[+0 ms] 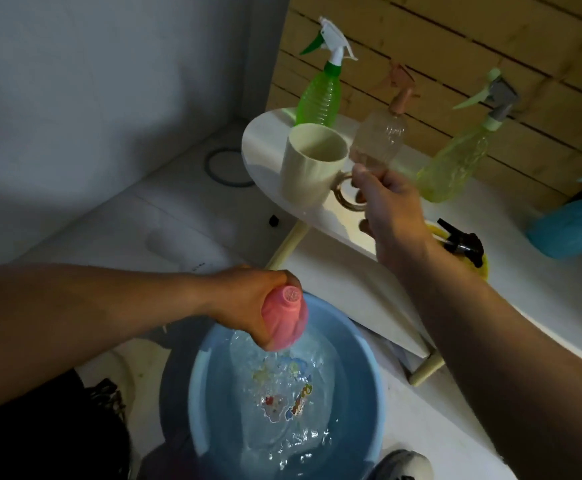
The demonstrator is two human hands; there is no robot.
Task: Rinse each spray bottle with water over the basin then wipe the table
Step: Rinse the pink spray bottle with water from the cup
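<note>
Left hand [248, 299] grips a pink bottle [284, 318], fingers wrapped round its body. The bottle is upside down, base up toward the camera, opaque pink with a ribbed or fluted body and a small round dimpled base; no spray head visible on it. It sits at about 6 o'clock in the view, held over the blue basin [369, 386], near the basin's 12 o'clock rim. Water streams from the bottle's lower end into the basin. The basin holds clear, rippling water, with colourful cartoon stickers showing on its bottom.

Right hand [386, 206] grasps the ring handle of a cream mug [312, 168], fingers curled through and round it. The mug is upright, on or just above the white round table [261, 150]; contact cannot be told.

On the table, at 12 o'clock from the mug: a green spray bottle [319, 95], ribbed, with a white and green trigger. At 1 o'clock: a clear spray bottle [383, 133] with a peach trigger, partly behind the right hand. At 2 o'clock: a yellow-green spray bottle [455, 164], tilted, with a grey and pale green trigger. At 3 o'clock of the view: a blue object [570, 226], cut off by the edge. Just right of the right wrist: a black trigger head [462, 242] lying on something yellow.
</note>
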